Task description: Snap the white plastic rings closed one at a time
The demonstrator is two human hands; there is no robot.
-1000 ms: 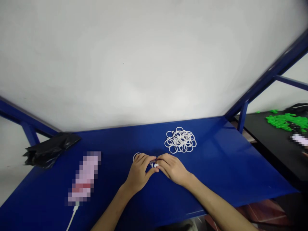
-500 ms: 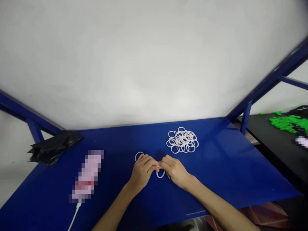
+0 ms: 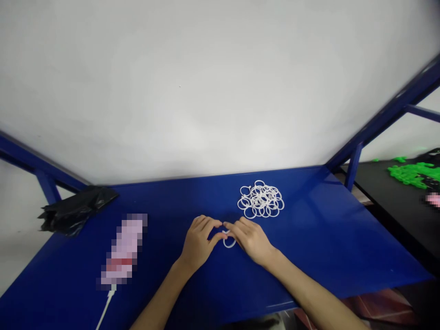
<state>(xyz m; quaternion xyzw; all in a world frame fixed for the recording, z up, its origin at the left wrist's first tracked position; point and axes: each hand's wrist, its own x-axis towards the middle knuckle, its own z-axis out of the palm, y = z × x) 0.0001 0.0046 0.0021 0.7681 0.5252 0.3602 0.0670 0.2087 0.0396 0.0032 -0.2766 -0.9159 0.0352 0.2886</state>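
Observation:
My left hand and my right hand meet fingertip to fingertip over the blue table. Both pinch a small white plastic ring that hangs between them, just above the surface. A heap of several white rings lies a short way beyond my right hand. The loose ring seen earlier by my left hand is hidden behind its fingers.
A crumpled black plastic bag lies at the table's far left corner. A blurred-out object with a white cable rests at the left front. Green plastic parts lie on a black table to the right. A white wall backs the table.
The white ring between my fingertips has come into view below them. Both hands have shifted slightly away from me; my left fingers now cover the loose ring.

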